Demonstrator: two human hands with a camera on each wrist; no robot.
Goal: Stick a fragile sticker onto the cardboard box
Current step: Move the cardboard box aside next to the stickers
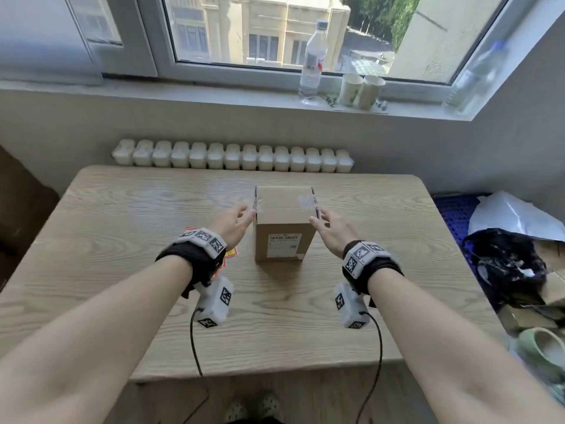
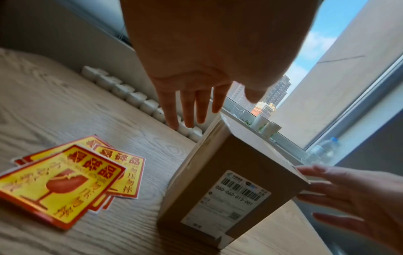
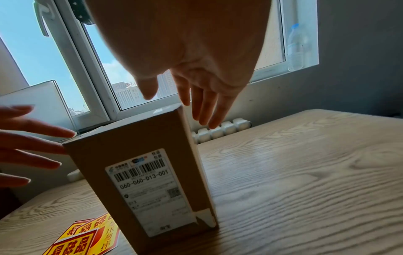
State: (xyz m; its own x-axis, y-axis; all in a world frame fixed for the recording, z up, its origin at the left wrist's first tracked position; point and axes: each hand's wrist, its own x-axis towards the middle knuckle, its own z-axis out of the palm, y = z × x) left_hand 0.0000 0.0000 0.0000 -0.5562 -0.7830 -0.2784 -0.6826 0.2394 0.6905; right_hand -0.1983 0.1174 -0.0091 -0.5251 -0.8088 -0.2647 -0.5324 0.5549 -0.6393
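Box (image 1: 284,221) stands tall between your left hand (image 1: 234,223) and right hand (image 1: 331,231), fingers spread, holding nothing; a one-sided nudge could topple it onto the stickers (image 2: 72,177).

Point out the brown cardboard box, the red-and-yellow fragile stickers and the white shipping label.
Brown cardboard box (image 1: 282,206): head view, top face.
Red-and-yellow fragile stickers (image 2: 63,186): left wrist view, topmost sticker.
White shipping label (image 3: 148,188): right wrist view, centre.

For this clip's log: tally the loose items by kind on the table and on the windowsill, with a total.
Cardboard box: 1
Fragile stickers: at least 3 in an overlapping pile; exact count unclear
Clear plastic bottles: 2
Paper cups: 2
Total: at least 8

Small bits beside the cups are too tiny to identify.
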